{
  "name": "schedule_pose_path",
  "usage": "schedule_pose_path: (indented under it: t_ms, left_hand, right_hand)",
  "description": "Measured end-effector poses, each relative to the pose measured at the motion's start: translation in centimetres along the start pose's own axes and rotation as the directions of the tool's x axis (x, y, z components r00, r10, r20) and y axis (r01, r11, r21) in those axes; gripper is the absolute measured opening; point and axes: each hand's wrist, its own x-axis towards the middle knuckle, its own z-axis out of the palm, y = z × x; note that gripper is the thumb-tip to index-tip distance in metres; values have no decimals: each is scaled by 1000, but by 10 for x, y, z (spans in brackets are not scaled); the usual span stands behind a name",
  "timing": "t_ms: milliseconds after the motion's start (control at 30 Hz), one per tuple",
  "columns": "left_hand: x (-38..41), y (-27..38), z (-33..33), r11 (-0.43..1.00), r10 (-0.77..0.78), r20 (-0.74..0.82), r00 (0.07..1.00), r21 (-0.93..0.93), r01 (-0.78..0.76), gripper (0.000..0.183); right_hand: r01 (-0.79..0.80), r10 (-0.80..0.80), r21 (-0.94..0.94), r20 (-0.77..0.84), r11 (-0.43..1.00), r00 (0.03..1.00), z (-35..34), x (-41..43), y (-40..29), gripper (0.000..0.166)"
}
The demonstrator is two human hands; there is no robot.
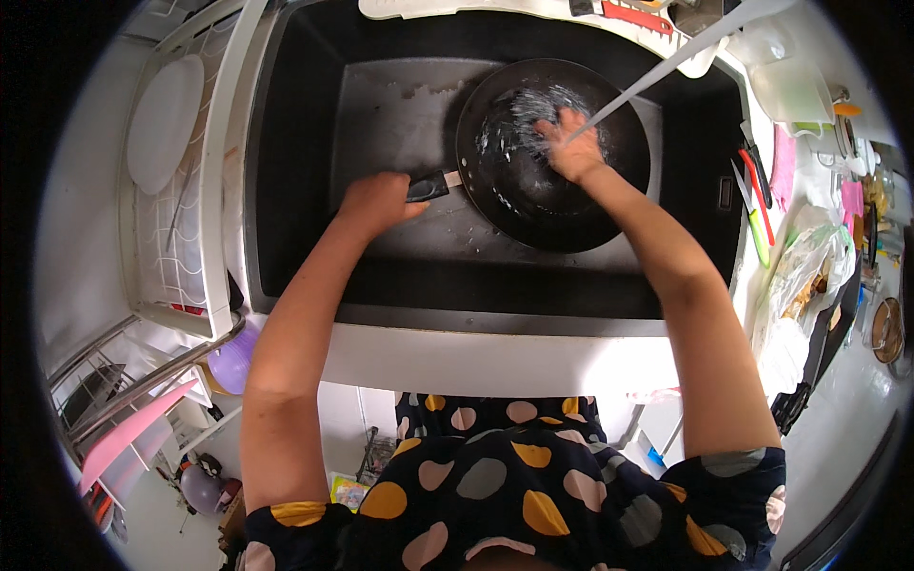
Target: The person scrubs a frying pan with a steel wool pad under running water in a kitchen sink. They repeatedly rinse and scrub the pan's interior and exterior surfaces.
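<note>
A dark frying pan (550,221) rests in the black sink (400,243), tilt unclear. My left hand (378,203) is closed around its black handle (428,187) at the pan's left. Over the pan's inner surface is my right hand (575,150), fingers spread, in a stream of water (657,75) that falls from the upper right. Whitish splashes and suds-like streaks lie around its fingers. Whether the right palm touches the pan or holds anything beneath cannot be told.
A white dish rack (214,171) with a white plate (166,125) stands at left. Knives, one with a green handle (758,239), lie beside the sink's right rim, near a plastic bag (807,278). A red-handled utensil (638,17) lies on a white tray (457,6) behind the sink.
</note>
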Motion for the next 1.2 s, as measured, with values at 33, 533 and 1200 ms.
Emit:
schedule_pose_path:
  t_ms: [33, 533, 1200]
  left_hand:
    - [-2, -4, 1, 1000, -12, 7, 1000, -2, 12, 41]
    - [-2, -2, -1, 1000, 7, 21, 1000, -10, -7, 42]
    - [0, -6, 4, 999, -17, 22, 1000, -28, 17, 42]
  right_hand:
    - [-54, 49, 49, 98, 997, 994, -13, -12, 0, 34]
    - [-73, 51, 180, 126, 981, 991, 30, -36, 21, 32]
    - [187, -337, 281, 755, 941, 563, -39, -53, 8, 38]
